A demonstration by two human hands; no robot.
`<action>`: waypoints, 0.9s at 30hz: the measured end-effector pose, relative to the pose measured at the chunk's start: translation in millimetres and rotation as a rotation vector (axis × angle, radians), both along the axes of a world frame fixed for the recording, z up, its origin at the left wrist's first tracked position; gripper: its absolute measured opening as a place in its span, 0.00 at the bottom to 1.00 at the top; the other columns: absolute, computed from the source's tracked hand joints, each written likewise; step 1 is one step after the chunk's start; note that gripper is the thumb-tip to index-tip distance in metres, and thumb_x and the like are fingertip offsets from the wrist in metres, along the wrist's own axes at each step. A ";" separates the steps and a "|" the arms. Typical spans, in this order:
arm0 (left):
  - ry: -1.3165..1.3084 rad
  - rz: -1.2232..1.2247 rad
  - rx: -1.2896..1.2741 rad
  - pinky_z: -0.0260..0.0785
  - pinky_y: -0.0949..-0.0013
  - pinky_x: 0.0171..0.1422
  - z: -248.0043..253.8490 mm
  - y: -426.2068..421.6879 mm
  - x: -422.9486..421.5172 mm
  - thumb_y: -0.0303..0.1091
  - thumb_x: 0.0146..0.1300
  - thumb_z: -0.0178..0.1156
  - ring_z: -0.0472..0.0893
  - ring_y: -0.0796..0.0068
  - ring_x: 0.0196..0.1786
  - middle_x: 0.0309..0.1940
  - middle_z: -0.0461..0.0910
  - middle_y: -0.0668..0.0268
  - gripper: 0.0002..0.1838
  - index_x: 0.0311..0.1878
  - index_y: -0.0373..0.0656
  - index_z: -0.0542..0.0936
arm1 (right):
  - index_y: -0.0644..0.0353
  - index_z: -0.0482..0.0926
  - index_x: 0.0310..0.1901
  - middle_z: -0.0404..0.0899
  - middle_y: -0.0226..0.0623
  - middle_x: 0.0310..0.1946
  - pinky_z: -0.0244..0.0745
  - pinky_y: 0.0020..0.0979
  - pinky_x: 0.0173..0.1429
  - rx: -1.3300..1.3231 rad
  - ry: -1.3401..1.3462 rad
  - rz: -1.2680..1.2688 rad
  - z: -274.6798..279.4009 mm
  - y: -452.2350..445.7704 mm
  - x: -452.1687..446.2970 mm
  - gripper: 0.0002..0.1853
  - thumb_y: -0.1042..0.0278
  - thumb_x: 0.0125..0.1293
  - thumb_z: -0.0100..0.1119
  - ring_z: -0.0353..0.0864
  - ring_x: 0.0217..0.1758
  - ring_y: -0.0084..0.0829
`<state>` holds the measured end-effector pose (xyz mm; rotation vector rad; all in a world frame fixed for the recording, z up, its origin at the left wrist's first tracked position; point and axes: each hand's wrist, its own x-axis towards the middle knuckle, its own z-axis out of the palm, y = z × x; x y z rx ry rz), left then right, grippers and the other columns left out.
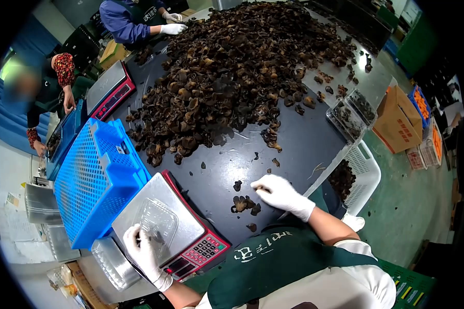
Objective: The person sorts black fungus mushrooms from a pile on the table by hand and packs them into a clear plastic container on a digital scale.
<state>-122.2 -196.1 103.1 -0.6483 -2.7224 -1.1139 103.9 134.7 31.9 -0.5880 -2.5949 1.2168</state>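
My left hand (142,252), in a white glove, is at the left edge of a scale (191,232) with a steel plate and red frame. Its fingers are curled beside a clear plastic tray (160,221) on that plate; a small dark piece shows at them, too small to name. Over the dark table (221,170), my right hand (283,195), also gloved, has its fingers bent together, and what they hold, if anything, is hidden. Just left of it lie a few loose dark mushroom pieces (242,204). The big mushroom heap (227,77) spreads beyond.
Blue crates (87,180) stand left, with stacked clear trays (113,262) below. Another scale (111,92) is farther back. Two co-workers' hands (173,29) (68,100) are at the far side and left. Filled clear boxes (350,116), a white basket (368,177) and a carton (399,121) stand right.
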 end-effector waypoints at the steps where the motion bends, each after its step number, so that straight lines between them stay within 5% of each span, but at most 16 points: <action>1: 0.026 0.040 -0.155 0.63 0.63 0.63 -7.8 0.5 2.1 0.26 0.58 0.62 0.72 0.60 0.56 0.50 0.74 0.57 0.13 0.48 0.41 0.79 | 0.56 0.80 0.46 0.80 0.38 0.37 0.73 0.39 0.50 0.003 0.030 0.069 -7.7 -8.8 -3.3 0.14 0.65 0.58 0.55 0.78 0.43 0.41; 4: 0.234 0.052 -0.124 0.62 0.59 0.65 -11.9 17.2 14.9 0.25 0.56 0.63 0.70 0.58 0.59 0.56 0.70 0.56 0.15 0.48 0.42 0.79 | 0.55 0.78 0.47 0.78 0.39 0.42 0.72 0.38 0.52 0.123 0.081 0.268 -18.4 -28.5 -17.6 0.16 0.64 0.56 0.58 0.76 0.48 0.39; 7: 0.147 -0.047 0.100 0.62 0.62 0.65 8.1 48.9 43.5 0.23 0.57 0.62 0.71 0.62 0.59 0.53 0.73 0.58 0.14 0.47 0.41 0.80 | 0.56 0.78 0.48 0.78 0.39 0.40 0.72 0.37 0.52 0.187 -0.037 0.374 -27.4 -34.4 -25.2 0.16 0.63 0.58 0.57 0.76 0.48 0.38; 10: -0.017 -0.309 0.141 0.65 0.63 0.60 6.0 74.7 70.3 0.21 0.54 0.62 0.75 0.63 0.51 0.47 0.74 0.60 0.12 0.44 0.40 0.80 | 0.60 0.80 0.47 0.81 0.40 0.36 0.74 0.32 0.45 -0.344 -0.141 0.055 -11.6 -25.7 -26.4 0.14 0.63 0.65 0.53 0.80 0.40 0.35; 11: -0.161 -0.383 0.134 0.67 0.66 0.57 8.6 84.1 80.8 0.19 0.54 0.61 0.75 0.66 0.50 0.46 0.74 0.61 0.13 0.44 0.40 0.80 | 0.62 0.80 0.47 0.83 0.39 0.34 0.74 0.30 0.41 -0.308 0.056 0.011 -33.1 -22.8 -23.8 0.15 0.62 0.67 0.52 0.80 0.34 0.31; 13: -0.362 -0.523 0.203 0.70 0.73 0.49 -15.8 98.0 91.9 0.18 0.54 0.59 0.75 0.76 0.48 0.46 0.74 0.64 0.16 0.47 0.40 0.79 | 0.63 0.80 0.48 0.82 0.37 0.31 0.74 0.29 0.39 -0.627 -0.187 -0.061 -15.9 -12.3 -21.9 0.15 0.62 0.68 0.51 0.78 0.31 0.26; 15: -0.533 -0.526 0.240 0.70 0.73 0.51 -33.7 112.5 105.6 0.18 0.55 0.58 0.74 0.77 0.47 0.47 0.74 0.66 0.18 0.51 0.39 0.77 | 0.65 0.80 0.48 0.81 0.34 0.30 0.73 0.25 0.36 -0.643 -0.110 -0.041 -20.2 -9.6 -16.5 0.16 0.63 0.68 0.51 0.77 0.29 0.21; 17: -0.981 -0.481 0.396 0.69 0.73 0.56 -47.1 123.9 117.2 0.19 0.58 0.58 0.73 0.76 0.49 0.55 0.70 0.60 0.30 0.65 0.39 0.65 | 0.67 0.80 0.47 0.80 0.34 0.28 0.72 0.22 0.33 -0.859 -0.088 -0.025 -22.0 -9.9 -12.9 0.15 0.65 0.68 0.50 0.76 0.27 0.20; 21: -1.097 -0.544 0.481 0.68 0.72 0.59 -58.0 135.5 130.7 0.18 0.59 0.58 0.72 0.74 0.53 0.60 0.66 0.58 0.37 0.71 0.39 0.56 | 0.68 0.80 0.46 0.79 0.32 0.26 0.71 0.20 0.31 -0.969 -0.122 0.003 -2.2 -18.3 -14.3 0.14 0.66 0.68 0.50 0.75 0.25 0.19; 26: -1.270 -0.482 0.656 0.70 0.73 0.56 -67.9 135.4 125.9 0.19 0.62 0.55 0.74 0.77 0.52 0.59 0.69 0.59 0.32 0.70 0.35 0.57 | 0.66 0.80 0.47 0.80 0.33 0.29 0.71 0.20 0.33 -1.058 -0.134 0.033 -3.6 -25.0 -14.7 0.13 0.69 0.68 0.50 0.74 0.26 0.18; 27: -1.227 -0.405 0.654 0.72 0.73 0.51 -61.7 137.1 125.8 0.20 0.63 0.54 0.77 0.77 0.44 0.52 0.75 0.60 0.26 0.65 0.34 0.64 | 0.66 0.80 0.47 0.80 0.33 0.29 0.71 0.20 0.34 -1.067 -0.120 0.026 -3.4 -25.3 -14.6 0.13 0.69 0.68 0.51 0.75 0.27 0.18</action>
